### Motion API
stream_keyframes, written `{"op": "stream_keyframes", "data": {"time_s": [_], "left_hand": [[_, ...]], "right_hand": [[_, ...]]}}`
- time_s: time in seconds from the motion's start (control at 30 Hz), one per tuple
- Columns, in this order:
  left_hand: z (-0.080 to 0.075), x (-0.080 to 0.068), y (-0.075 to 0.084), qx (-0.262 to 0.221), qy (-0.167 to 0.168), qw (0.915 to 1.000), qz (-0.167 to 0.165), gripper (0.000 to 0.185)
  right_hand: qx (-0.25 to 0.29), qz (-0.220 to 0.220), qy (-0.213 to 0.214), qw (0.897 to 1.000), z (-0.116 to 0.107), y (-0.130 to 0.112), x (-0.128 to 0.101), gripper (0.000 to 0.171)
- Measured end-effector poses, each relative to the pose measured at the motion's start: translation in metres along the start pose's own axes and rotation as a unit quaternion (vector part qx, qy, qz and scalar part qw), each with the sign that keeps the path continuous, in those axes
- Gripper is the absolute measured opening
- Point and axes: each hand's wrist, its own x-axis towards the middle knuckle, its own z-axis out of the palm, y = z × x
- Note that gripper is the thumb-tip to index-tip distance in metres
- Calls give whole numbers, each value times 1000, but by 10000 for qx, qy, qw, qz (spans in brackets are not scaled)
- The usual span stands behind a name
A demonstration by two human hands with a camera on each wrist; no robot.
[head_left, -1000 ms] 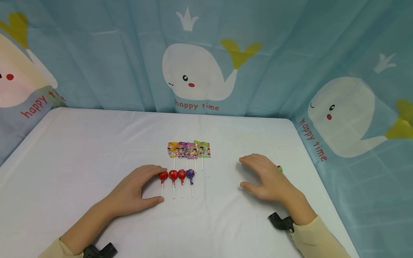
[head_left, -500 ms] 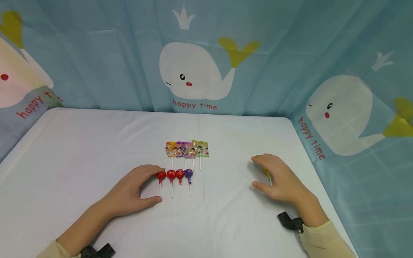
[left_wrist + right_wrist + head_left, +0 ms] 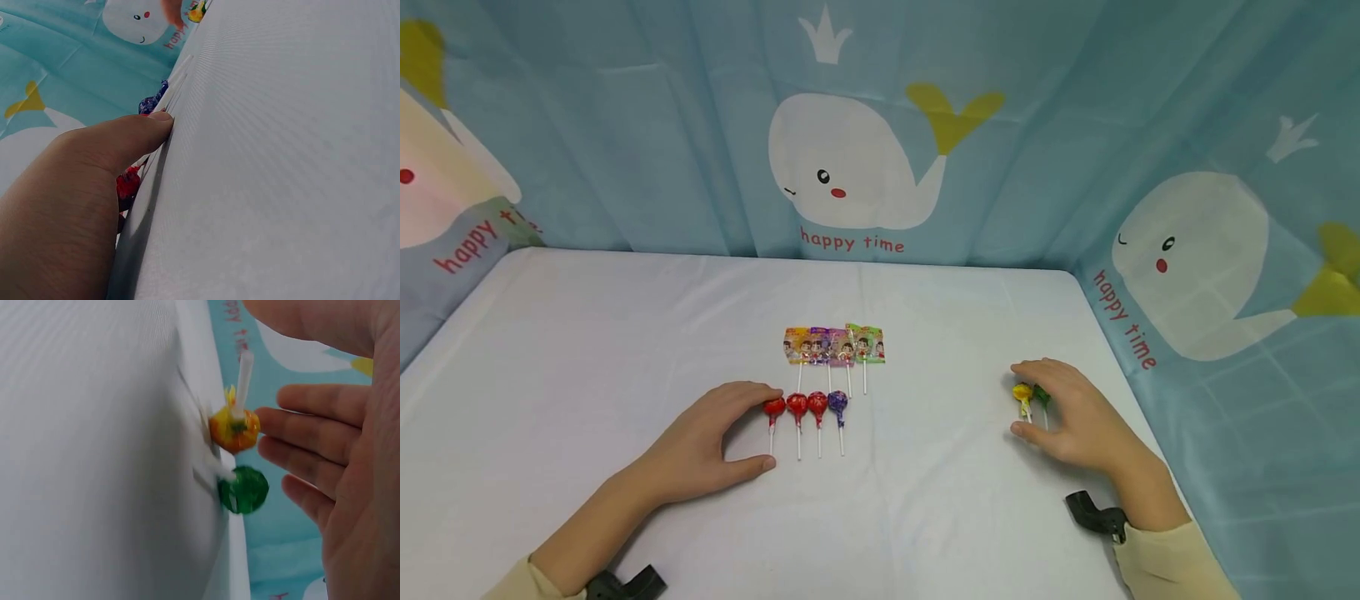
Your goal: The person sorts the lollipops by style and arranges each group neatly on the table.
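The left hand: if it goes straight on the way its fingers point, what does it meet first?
The left hand points right, and its fingertips seem already to touch the nearest red lollipop, the first of four in the row.

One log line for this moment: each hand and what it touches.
left hand touches red lollipop | right hand beside yellow lollipop, green lollipop
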Motion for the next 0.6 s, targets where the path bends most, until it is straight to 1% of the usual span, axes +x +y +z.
{"op": "stream_keyframes", "data": {"time_s": [0.3, 0.4, 0.6], "left_hand": [[0, 0, -2, 86, 50, 9999, 50, 84], [1, -1, -2, 98, 76, 9999, 75, 84], [2, -1, -3, 120, 95, 9998, 86, 84]], "right_hand": [[151, -57, 46, 9999, -3, 6, -9, 73], [183, -72, -5, 9998, -3, 6, -10, 73], [116, 36, -165, 9998, -3, 7, -12, 73]]}}
